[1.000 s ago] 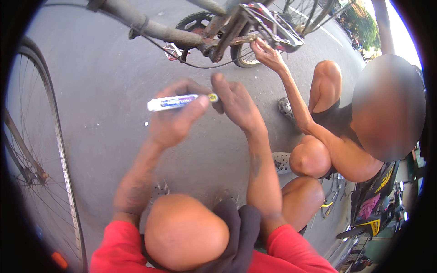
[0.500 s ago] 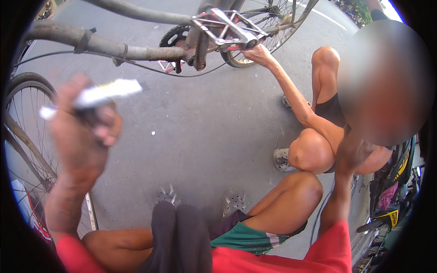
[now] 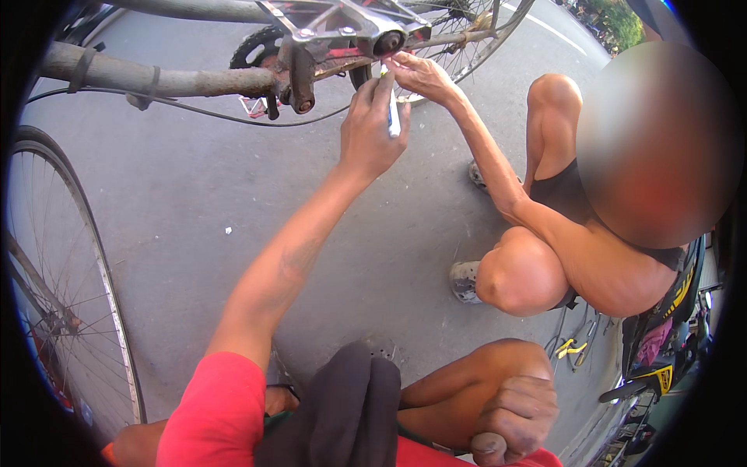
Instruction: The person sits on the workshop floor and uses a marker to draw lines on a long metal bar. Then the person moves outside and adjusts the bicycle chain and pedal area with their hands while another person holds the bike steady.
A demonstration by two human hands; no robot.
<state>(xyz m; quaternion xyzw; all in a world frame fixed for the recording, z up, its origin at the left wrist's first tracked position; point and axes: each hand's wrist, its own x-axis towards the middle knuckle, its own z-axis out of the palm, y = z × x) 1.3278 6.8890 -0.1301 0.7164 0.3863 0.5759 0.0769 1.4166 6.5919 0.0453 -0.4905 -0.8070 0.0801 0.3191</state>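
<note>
My left hand (image 3: 372,128) reaches up to a metal bicycle pedal (image 3: 342,31) and is closed on a slim white tube (image 3: 394,117). The tube stands nearly upright between my fingers, its upper end just under the pedal's outer end. Another person's hand (image 3: 424,78) is right beside it, fingertips close to the same pedal end. My right hand (image 3: 520,416) is a closed fist by my bent knee (image 3: 513,362). Whatever it may hold is hidden. The pedal belongs to a rusty bicycle frame (image 3: 179,81) that spans the top of the view.
A bicycle wheel (image 3: 101,257) stands at the left. The other person squats at the right, knee (image 3: 521,272) near my arm's side. Yellow-handled pliers (image 3: 572,348) lie on the grey ground (image 3: 194,296). A black and yellow vehicle (image 3: 665,373) is at the far right.
My left hand has carried the white tube from the left side up to the pedal. My right hand has dropped from near the other person to my knee. The pedal sits higher and further left in view.
</note>
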